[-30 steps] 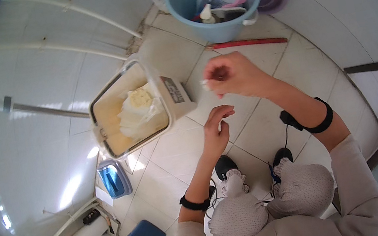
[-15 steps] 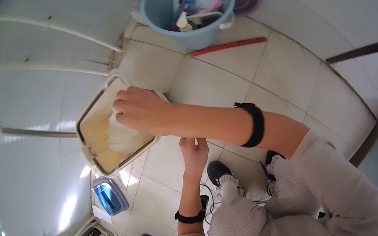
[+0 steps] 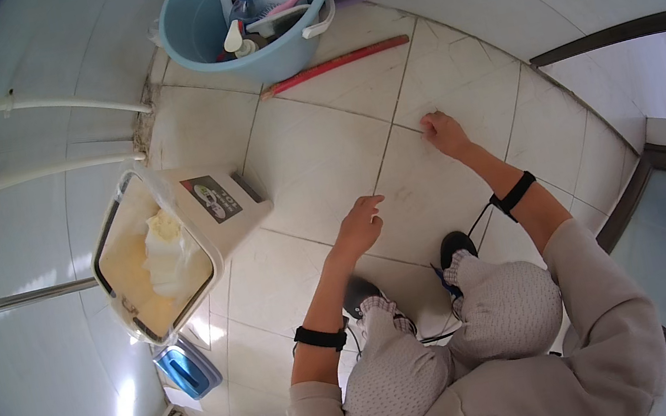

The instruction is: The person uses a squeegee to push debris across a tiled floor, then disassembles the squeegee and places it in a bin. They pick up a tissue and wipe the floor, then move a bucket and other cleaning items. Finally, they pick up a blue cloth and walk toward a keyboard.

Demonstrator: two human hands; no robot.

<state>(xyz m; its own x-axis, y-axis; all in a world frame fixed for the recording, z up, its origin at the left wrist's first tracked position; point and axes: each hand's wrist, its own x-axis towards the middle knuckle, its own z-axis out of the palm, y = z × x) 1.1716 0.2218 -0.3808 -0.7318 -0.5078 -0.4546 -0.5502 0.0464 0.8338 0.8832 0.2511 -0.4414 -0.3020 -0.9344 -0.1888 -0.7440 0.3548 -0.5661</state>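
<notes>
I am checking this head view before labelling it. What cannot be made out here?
- Whether the right hand pinches anything off the floor tiles: too small.
- Items in the blue basin: cut off by the top edge.
- Bottom of the bin: hidden by white paper.

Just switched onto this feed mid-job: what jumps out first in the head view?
A cream bin with white crumpled waste inside stands at left on the tiled floor. Top centre is a blue tub full of cleaning things, with a red stick lying on the floor just below it. The crouching person's right hand is down at the floor, while the left hand is above it, empty.
</notes>
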